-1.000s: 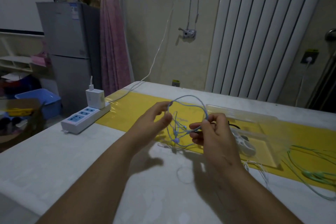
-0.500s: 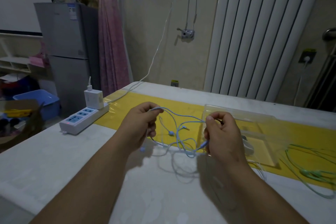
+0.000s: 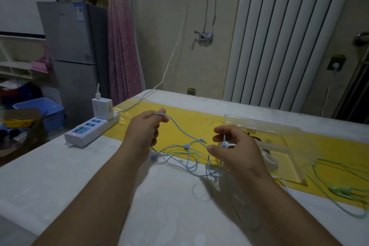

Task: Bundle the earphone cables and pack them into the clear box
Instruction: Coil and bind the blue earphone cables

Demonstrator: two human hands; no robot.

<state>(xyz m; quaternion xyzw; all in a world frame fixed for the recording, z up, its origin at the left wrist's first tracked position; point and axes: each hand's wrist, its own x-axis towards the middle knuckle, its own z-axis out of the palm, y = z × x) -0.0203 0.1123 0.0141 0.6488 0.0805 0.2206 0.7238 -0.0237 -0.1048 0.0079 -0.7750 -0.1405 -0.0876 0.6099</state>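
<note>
A thin blue earphone cable stretches between my two hands and hangs in loose loops down to the white table. My left hand pinches one end of it at the fingertips, above the yellow strip. My right hand holds another part of the same cable, its fingers partly spread. Just behind my right hand sits the clear box, its lid open, with a white bundle inside. A green earphone cable lies loose at the right. A white cable peeks out beneath my right forearm.
A white power strip with a charger plugged in lies at the table's left edge. A yellow strip crosses the table. A fridge, a pink curtain and a white radiator stand behind.
My hands have drawn further apart. The blue cable has opened from a bunched tangle into a long strand, with its loops sinking onto the table.
</note>
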